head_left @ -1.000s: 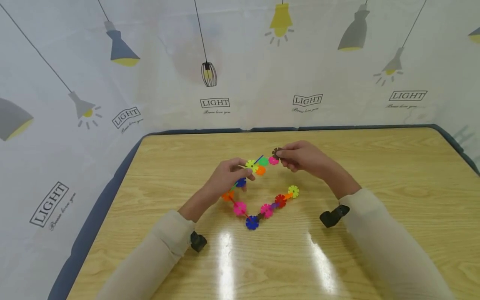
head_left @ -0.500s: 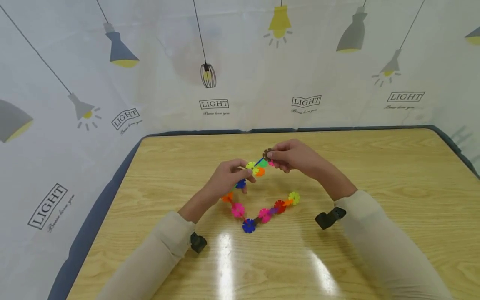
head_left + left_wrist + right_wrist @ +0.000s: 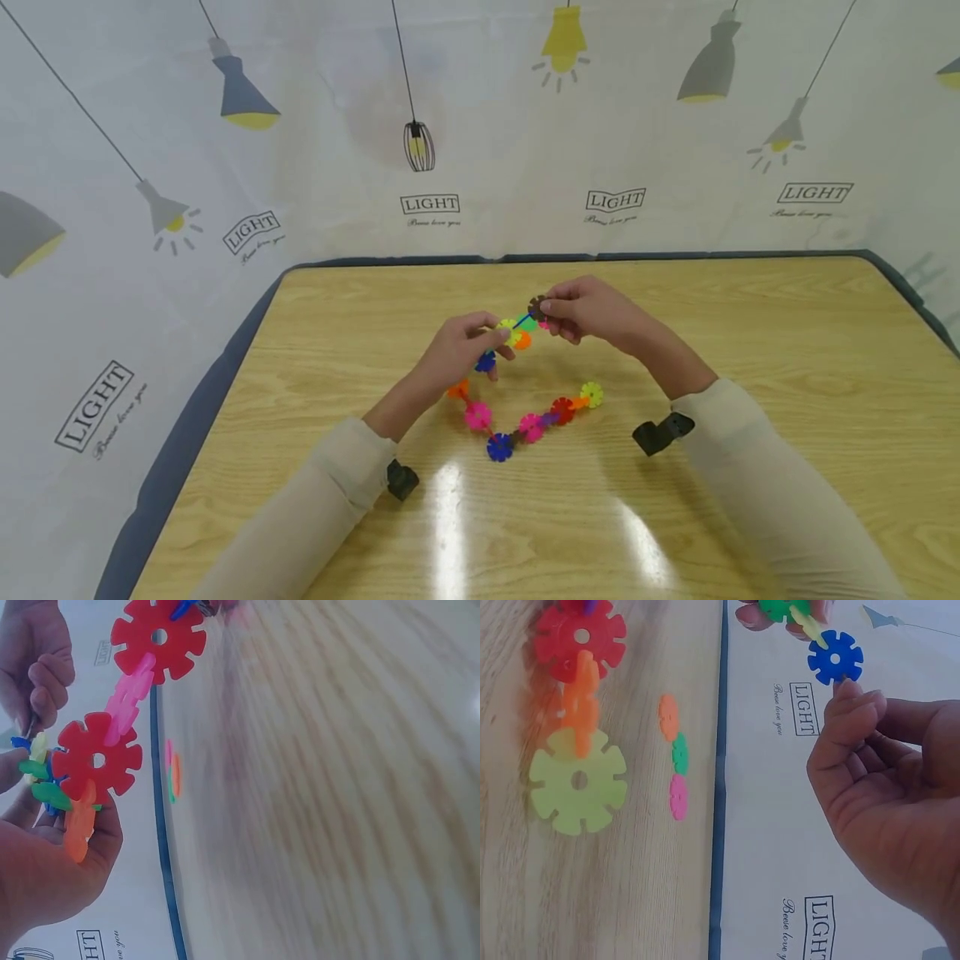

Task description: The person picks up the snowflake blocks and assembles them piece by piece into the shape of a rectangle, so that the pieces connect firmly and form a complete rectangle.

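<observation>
My left hand (image 3: 463, 350) pinches a yellow notched plastic disc (image 3: 510, 330), part of a chain of interlocking discs held above the table. From it sticks a blue disc (image 3: 835, 658), edge-on in the head view. My right hand (image 3: 596, 312) pinches a brown notched disc (image 3: 537, 308) between thumb and fingers, against the blue disc's edge. Whether their slots are joined is too small to tell. The chain bends past another blue disc (image 3: 500, 447) and a red disc (image 3: 562, 410) to a yellow end disc (image 3: 579, 781). My left fingers hide some of its links.
Beyond the hands, three loose discs lie in a row on the wooden table (image 3: 750, 350): orange (image 3: 668, 717), green (image 3: 679, 754) and pink (image 3: 678, 796). A lamp-patterned cloth (image 3: 510, 225) stands behind the table's far edge.
My right hand has moved left, bringing the brown disc from apart to the blue disc's edge. My left hand has stayed nearly in place, and the chain has shifted slightly.
</observation>
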### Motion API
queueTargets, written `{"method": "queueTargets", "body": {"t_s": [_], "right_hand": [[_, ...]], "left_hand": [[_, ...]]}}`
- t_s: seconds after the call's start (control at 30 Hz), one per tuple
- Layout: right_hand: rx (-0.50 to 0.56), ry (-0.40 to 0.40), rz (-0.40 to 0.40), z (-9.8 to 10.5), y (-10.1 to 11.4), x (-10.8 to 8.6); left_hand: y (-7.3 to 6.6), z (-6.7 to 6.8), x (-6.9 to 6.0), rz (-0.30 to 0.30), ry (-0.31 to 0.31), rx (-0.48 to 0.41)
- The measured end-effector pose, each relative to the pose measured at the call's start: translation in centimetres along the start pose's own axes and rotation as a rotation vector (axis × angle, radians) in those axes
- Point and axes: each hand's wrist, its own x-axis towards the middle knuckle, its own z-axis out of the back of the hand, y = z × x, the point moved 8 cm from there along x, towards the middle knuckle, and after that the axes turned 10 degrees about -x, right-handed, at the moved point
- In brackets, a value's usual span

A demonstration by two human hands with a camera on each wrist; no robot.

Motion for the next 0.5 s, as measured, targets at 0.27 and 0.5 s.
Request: {"method": "queueTargets", "body": {"t_s": [0.27, 0.5], "right_hand": [[-0.079, -0.04, -0.004, 0.09, 0.18, -0.1], [-0.175, -0.074, 0.025, -0.23, 0.5, -0.31]], "left_hand": [[0.1, -0.19, 0.03, 0.006, -0.022, -0.027], [0.61, -0.25, 0.16, 0.029, -0.046, -0.012]]}}
